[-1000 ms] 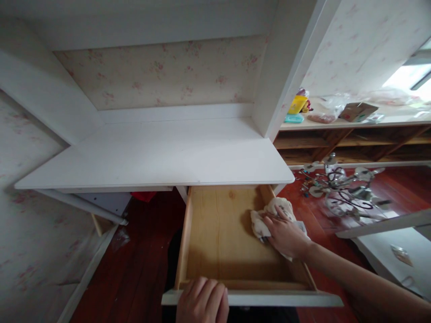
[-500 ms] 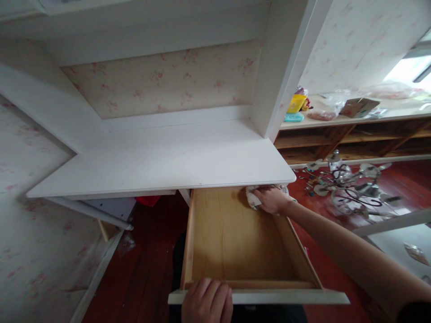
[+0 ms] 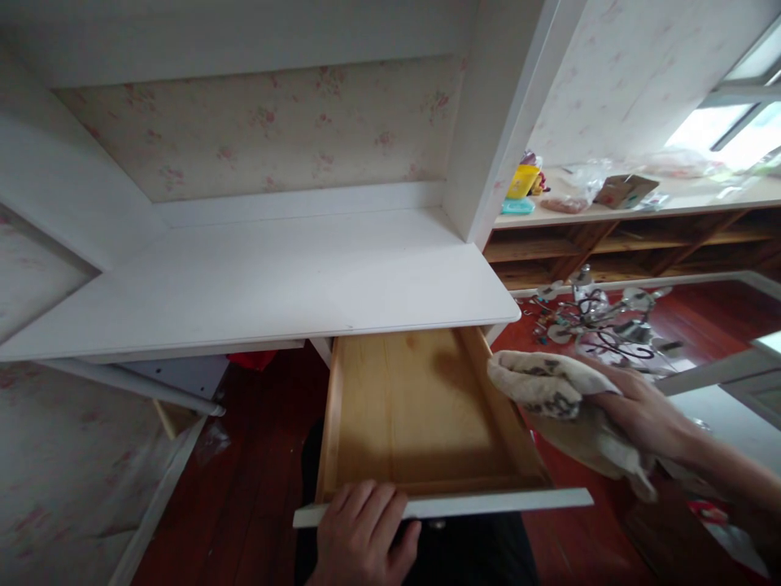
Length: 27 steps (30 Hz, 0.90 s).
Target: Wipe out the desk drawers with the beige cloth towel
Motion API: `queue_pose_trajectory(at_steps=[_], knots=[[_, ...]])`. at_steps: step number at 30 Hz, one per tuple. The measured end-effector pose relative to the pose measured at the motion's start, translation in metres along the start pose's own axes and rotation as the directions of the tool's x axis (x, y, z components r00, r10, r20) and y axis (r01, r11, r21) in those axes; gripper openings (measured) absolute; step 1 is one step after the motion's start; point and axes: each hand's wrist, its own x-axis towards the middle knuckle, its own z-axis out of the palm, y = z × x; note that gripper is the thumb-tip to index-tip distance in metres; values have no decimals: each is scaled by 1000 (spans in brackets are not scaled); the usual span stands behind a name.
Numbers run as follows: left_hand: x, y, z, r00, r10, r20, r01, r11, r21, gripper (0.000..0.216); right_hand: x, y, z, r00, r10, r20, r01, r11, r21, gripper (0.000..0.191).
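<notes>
A wooden drawer (image 3: pixel 415 415) with a white front is pulled out from under the white desk (image 3: pixel 293 277). My left hand (image 3: pixel 363 529) grips the top edge of the drawer front, fingers curled over it. Off the drawer's right side, my right hand (image 3: pixel 640 403) holds a bunched cloth (image 3: pixel 549 387), whitish with dark smudges or print. Part of the cloth hangs down below the hand, and its near end overlaps the drawer's right wall in view. Bare wood shows across the drawer's bottom.
To the right, a chandelier (image 3: pixel 610 321) lies on the red wooden floor (image 3: pixel 250 480). Behind it runs a low shelf unit (image 3: pixel 647 244) bearing a yellow container (image 3: pixel 521 181), plastic bags and a cardboard box (image 3: pixel 626 191). The hutch's side panel (image 3: pixel 497 122) rises from the desk.
My right hand has lifted the cloth out of the drawer's far right corner and moved right, toward me. My left hand stays on the drawer front; the view has shifted slightly.
</notes>
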Motion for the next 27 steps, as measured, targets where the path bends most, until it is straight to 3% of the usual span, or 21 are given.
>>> queue_pose_trajectory(at_steps=[3,8,12,15,19,23,27], knots=[[8,-6,7,1000,-21,19,21,1000,-3,14,-34,10,-5,997,58,-44,-60,997,-54,41],[29,-32,16,999,33,38,-32,999,-8,28,-46,-23,44,980,-2,198,22,995,-102,49],[43,-59,20,996,62,-65,-65,996,-55,35,-17,-77,91,987,-130,95,144,977,-156,60],[46,-70,17,971,-3,-241,-12,998,-61,30,11,-132,122,967,-235,94,241,969,-63,47],[33,-64,-1,896,-117,-429,97,993,-68,20,40,-209,170,914,-399,76,393,916,82,31],[5,-47,-25,861,-218,-460,204,976,-81,23,57,-265,212,863,-497,91,479,862,162,26],[-26,-41,-32,830,-284,-479,298,953,-49,19,72,-288,218,880,-448,158,396,875,279,23]])
